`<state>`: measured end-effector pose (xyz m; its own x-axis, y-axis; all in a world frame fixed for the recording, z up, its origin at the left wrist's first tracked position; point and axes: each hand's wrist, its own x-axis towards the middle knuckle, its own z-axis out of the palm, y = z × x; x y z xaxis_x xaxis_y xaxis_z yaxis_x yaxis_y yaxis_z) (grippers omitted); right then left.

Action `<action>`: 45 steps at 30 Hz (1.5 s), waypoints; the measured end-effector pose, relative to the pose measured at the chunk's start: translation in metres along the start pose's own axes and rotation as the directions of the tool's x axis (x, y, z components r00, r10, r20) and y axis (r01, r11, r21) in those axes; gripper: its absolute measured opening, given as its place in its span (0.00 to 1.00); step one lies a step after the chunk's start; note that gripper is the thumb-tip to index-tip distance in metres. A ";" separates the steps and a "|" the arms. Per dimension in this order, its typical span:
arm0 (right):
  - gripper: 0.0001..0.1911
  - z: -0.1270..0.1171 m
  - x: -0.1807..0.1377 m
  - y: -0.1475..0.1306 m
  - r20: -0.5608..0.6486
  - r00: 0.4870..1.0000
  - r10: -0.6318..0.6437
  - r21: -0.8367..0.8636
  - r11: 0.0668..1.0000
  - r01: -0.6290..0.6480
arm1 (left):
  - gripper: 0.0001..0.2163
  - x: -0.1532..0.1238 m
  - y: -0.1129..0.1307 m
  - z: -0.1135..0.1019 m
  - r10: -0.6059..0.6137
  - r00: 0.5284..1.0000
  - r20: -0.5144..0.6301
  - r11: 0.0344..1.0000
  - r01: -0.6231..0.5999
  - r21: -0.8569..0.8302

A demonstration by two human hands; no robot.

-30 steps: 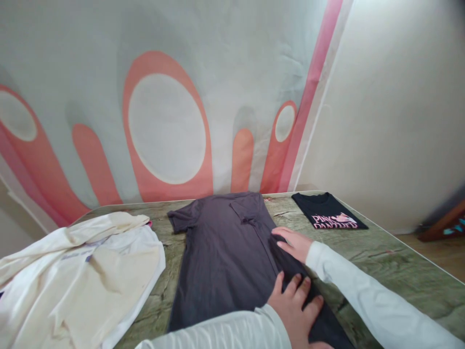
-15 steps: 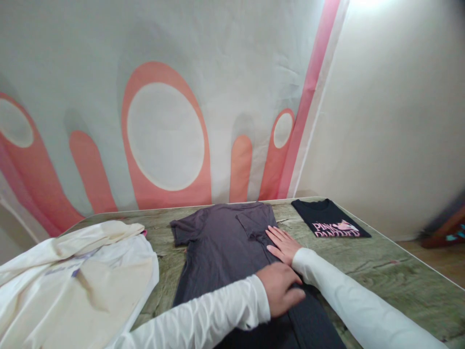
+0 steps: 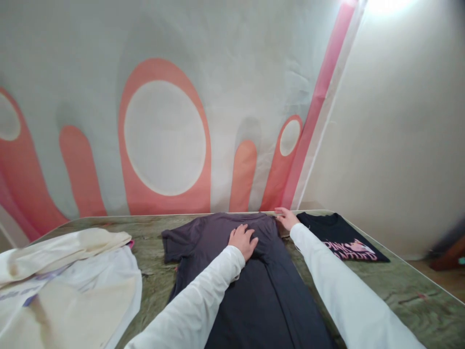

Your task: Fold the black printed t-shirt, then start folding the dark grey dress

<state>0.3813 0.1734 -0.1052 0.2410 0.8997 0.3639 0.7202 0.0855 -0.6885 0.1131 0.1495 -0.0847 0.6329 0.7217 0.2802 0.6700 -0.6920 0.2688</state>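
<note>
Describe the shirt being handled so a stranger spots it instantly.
On the table, look between the cream-white garment and the black shirt with pink print. There lies a dark grey shirt, the only one with the left hand resting on it.

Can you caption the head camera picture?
Left hand on a dark grey T-shirt, right hand near its shoulder.

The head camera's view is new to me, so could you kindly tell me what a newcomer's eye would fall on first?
Probably the big coral-rimmed white oval on the backdrop, left of centre. Next comes the dark T-shirt mid-table, with the left hand resting on it and the right hand by its far right shoulder. A pink-printed black shirt lies at right, a cream-and-white garment at left.
</note>
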 end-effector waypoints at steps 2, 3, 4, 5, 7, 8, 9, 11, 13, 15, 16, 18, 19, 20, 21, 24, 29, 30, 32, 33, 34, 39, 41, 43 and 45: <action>0.20 0.007 0.006 0.007 0.013 1.000 -0.012 0.054 0.998 0.012 | 0.19 -0.004 -0.002 0.005 0.029 1.000 0.004 0.999 -0.029 -0.015; 0.20 0.010 0.007 0.009 0.026 0.999 -0.022 0.078 0.997 0.020 | 0.20 -0.005 -0.002 0.007 0.047 0.999 0.000 0.999 -0.047 -0.024; 0.20 0.012 0.008 0.012 0.038 0.999 -0.032 0.099 0.995 0.028 | 0.21 -0.007 -0.002 0.008 0.062 0.998 -0.007 0.997 -0.062 -0.035; 0.20 0.014 0.008 0.014 0.048 0.998 -0.041 0.116 0.993 0.035 | 0.21 -0.008 -0.002 0.008 0.068 0.998 -0.014 0.997 -0.068 -0.045; 0.21 0.015 0.007 0.017 0.060 0.997 -0.056 0.141 0.989 0.047 | 0.21 -0.008 -0.004 0.008 0.053 0.998 -0.033 0.997 -0.054 -0.056; 0.21 0.015 0.007 0.019 0.063 0.996 -0.062 0.150 0.987 0.052 | 0.20 -0.007 -0.005 0.007 0.029 0.999 -0.046 0.998 -0.031 -0.056; 0.21 0.015 0.007 0.020 0.067 0.995 -0.068 0.156 0.986 0.057 | 0.20 -0.005 -0.006 0.006 -0.009 0.998 -0.061 0.998 0.005 -0.055; 0.21 0.015 0.008 0.023 0.077 0.994 -0.076 0.161 0.985 0.063 | 0.19 -0.003 -0.010 0.005 -0.096 0.991 -0.092 0.995 0.093 -0.046; 0.21 0.016 0.009 0.024 0.089 0.993 -0.081 0.158 0.985 0.066 | 0.17 -0.001 -0.014 0.005 -0.162 0.980 -0.112 0.987 0.158 -0.038; 0.20 0.017 0.010 0.026 0.094 0.992 -0.082 0.143 0.987 0.068 | 0.16 0.000 -0.017 0.006 -0.173 0.977 -0.122 0.985 0.169 -0.039; 0.19 0.018 0.010 0.026 0.094 0.992 -0.080 0.133 0.989 0.067 | 0.15 0.000 -0.017 0.006 -0.163 0.978 -0.129 0.986 0.159 -0.043; 0.18 0.018 0.011 0.028 0.087 0.993 -0.075 0.111 0.992 0.065 | 0.13 0.001 -0.018 0.007 -0.136 0.979 -0.151 0.990 0.129 -0.059; 0.17 0.018 0.011 0.028 0.078 0.994 -0.072 0.101 0.993 0.064 | 0.12 0.001 -0.018 0.007 -0.126 0.979 -0.163 0.991 0.116 -0.069; 0.17 0.018 0.011 0.029 0.066 0.995 -0.071 0.092 0.994 0.065 | 0.12 0.001 -0.018 0.007 -0.123 0.977 -0.172 0.991 0.111 -0.081; 0.17 0.019 0.011 0.030 0.051 0.996 -0.070 0.084 0.994 0.065 | 0.12 0.002 -0.018 0.006 -0.126 0.976 -0.178 0.989 0.111 -0.093; 0.17 0.019 0.013 0.033 0.003 0.998 -0.062 0.056 0.997 0.062 | 0.15 0.004 -0.019 0.005 -0.147 0.974 -0.171 0.983 0.125 -0.133; 0.14 0.022 0.016 0.037 -0.071 0.997 -0.033 -0.009 0.999 0.032 | 0.19 0.007 -0.018 0.002 -0.155 0.966 -0.208 0.962 0.099 -0.254; 0.13 0.023 0.016 0.037 -0.083 0.996 -0.030 -0.022 0.999 0.028 | 0.19 0.008 -0.018 0.002 -0.159 0.960 -0.232 0.953 0.089 -0.288; 0.13 0.023 0.015 0.036 -0.097 0.995 -0.030 -0.045 0.999 0.026 | 0.18 0.010 -0.019 0.003 -0.181 0.946 -0.270 0.934 0.079 -0.348; 0.12 0.023 0.014 0.034 -0.098 0.995 -0.033 -0.056 0.998 0.028 | 0.18 0.010 -0.019 0.004 -0.193 0.940 -0.280 0.926 0.081 -0.368; 0.11 0.022 0.013 0.032 -0.095 0.995 -0.037 -0.066 0.997 0.031 | 0.18 0.011 -0.020 0.006 -0.205 0.937 -0.282 0.921 0.088 -0.380; 0.07 0.021 0.009 0.024 -0.086 0.994 -0.064 -0.109 0.993 0.054 | 0.19 0.013 -0.024 0.014 -0.185 0.949 -0.255 0.929 0.084 -0.360; 0.07 0.022 0.009 0.023 -0.097 0.993 -0.073 -0.126 0.990 0.060 | 0.19 0.011 -0.024 0.014 -0.163 0.956 -0.246 0.940 0.074 -0.334; 0.07 0.022 0.008 0.023 -0.116 0.990 -0.082 -0.141 0.988 0.065 | 0.19 0.009 -0.023 0.011 -0.158 0.957 -0.244 0.953 0.083 -0.291; 0.08 0.020 0.008 0.023 -0.136 0.986 -0.093 -0.152 0.986 0.072 | 0.20 0.006 -0.020 0.006 -0.168 0.952 -0.255 0.966 0.107 -0.235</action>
<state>0.3866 0.1915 -0.1306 0.2591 0.8213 0.5083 0.8263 0.0840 -0.5569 0.1055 0.1679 -0.0945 0.3911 0.7989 0.4570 0.6241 -0.5951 0.5063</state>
